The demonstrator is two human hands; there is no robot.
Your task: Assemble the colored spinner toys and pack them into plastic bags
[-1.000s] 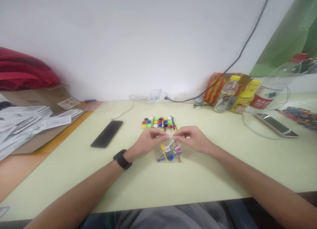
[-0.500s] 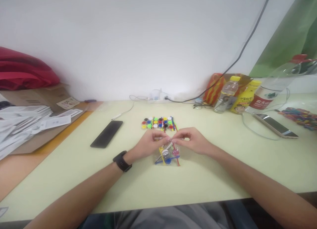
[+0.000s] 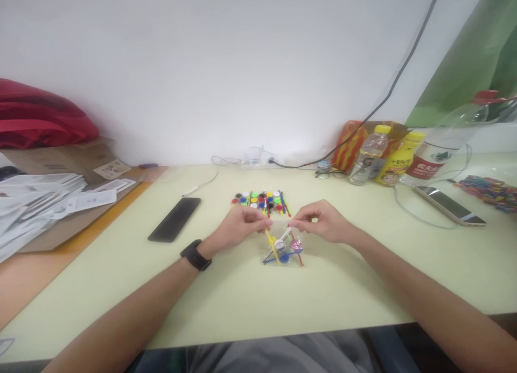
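A small clear plastic bag [image 3: 284, 250] hangs upright just above or on the table. Inside it show yellow, white, blue, red and pink plastic sticks and round pieces. My left hand [image 3: 241, 225], with a black watch on its wrist, pinches the bag's top left edge. On the top right edge my right hand [image 3: 321, 222] pinches likewise, thumb against forefinger. A short gap separates the two hands. Behind them lie several colourful round discs and thin sticks [image 3: 262, 199], in rows and partly hidden by my left hand.
A black phone [image 3: 174, 219] lies to the left, and white papers [image 3: 48, 201] are piled on cardboard. At the right stand bottles [image 3: 369, 155], with another phone [image 3: 450, 205] and a colourful heap [image 3: 488, 191] beyond. A cable [image 3: 388, 96] runs down the wall to a plug.
My hands have moved apart, from fingertips meeting to a short gap along the bag's top. The bag has shifted slightly right with them.
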